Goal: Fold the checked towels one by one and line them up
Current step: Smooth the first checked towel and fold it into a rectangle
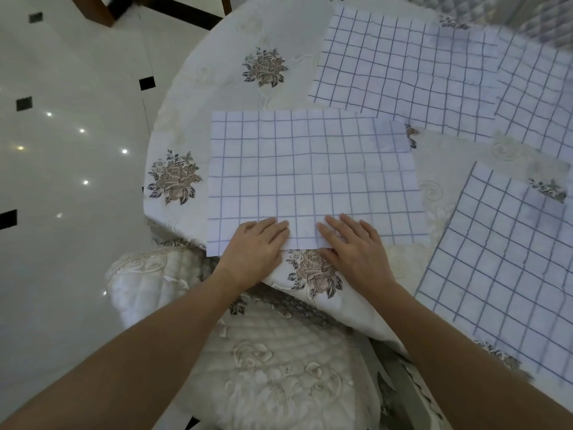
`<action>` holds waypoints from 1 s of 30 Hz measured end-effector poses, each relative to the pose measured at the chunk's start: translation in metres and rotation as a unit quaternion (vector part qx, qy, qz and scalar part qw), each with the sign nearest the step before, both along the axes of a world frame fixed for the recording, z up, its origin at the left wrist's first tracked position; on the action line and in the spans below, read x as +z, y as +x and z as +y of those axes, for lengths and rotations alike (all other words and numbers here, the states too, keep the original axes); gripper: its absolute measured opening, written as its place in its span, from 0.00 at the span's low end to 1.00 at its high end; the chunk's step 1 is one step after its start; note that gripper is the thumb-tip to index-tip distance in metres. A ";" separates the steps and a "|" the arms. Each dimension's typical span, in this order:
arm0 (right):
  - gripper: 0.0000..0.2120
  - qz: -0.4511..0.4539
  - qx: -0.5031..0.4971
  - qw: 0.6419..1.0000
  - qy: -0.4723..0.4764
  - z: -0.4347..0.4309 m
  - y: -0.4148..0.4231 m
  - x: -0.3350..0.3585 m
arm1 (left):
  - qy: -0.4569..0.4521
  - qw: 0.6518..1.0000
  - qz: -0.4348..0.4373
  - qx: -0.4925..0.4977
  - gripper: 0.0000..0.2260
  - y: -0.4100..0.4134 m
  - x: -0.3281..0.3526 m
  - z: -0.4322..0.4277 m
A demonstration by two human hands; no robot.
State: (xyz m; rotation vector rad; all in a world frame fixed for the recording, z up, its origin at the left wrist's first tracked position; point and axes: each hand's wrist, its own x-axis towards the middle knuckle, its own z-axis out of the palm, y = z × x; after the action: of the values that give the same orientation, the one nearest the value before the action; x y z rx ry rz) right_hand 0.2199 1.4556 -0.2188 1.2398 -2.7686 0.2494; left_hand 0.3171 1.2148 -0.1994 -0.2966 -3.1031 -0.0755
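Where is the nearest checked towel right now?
Head view, centre: the nearest checked towel lies flat at the round table's near edge, right of an embroidered rose, with another towel beyond it.

no readable text, labels, brands, numbers or signs anywhere, towels carry only a plain grid pattern

Cream tablecloth (217, 88) over a round table, embroidered rose motifs (265, 68), draped over the near edge. Quilted cream chair cushion (279, 367) below that edge. Left: glossy white tile floor (77, 243), black inset squares (24, 103). Dark wooden frame (102, 10) top-left.
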 end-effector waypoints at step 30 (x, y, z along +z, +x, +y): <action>0.23 -0.162 -0.106 0.981 -0.030 0.058 0.062 0.022 | 0.243 0.946 -0.209 -0.040 0.36 0.023 0.042 -0.154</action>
State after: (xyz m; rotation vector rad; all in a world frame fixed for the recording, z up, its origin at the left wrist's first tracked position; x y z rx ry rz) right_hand 0.2822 1.5138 -0.1972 0.9542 -3.1079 0.5563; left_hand 0.3398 1.0608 -0.1570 -0.4315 -3.3156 -1.0131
